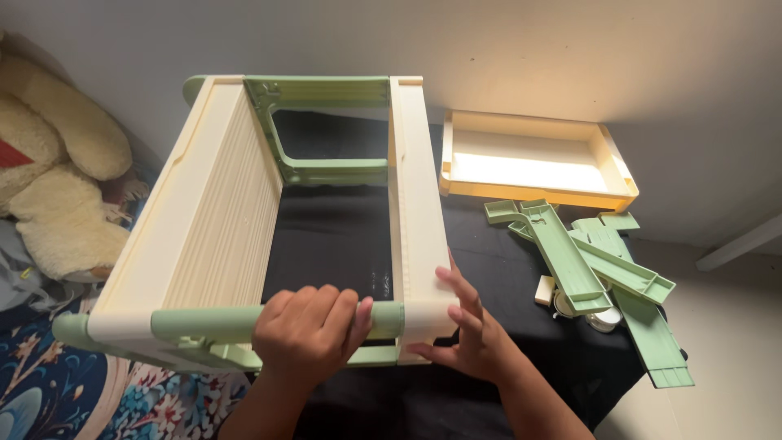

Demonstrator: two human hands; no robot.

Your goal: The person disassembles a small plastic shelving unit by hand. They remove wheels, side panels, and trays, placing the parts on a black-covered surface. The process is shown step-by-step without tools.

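Head view looks down on a cream frame [244, 212] with ribbed side panels, lying on a black cloth [505, 277] near a pale wall. Green end pieces close its far side; a green bar [212, 322] runs across the near side. To the right lies a cream tray [533, 195], tilted against the wall, and below it a loose heap of green rails [595, 269] with small white parts beside them. Left of the frame sits a cream plush toy [57, 163]. Left hand [309, 330] wraps closed around the bar — right hand [468, 322] lies open, fingers spread, pressing the frame's right panel at its near corner.
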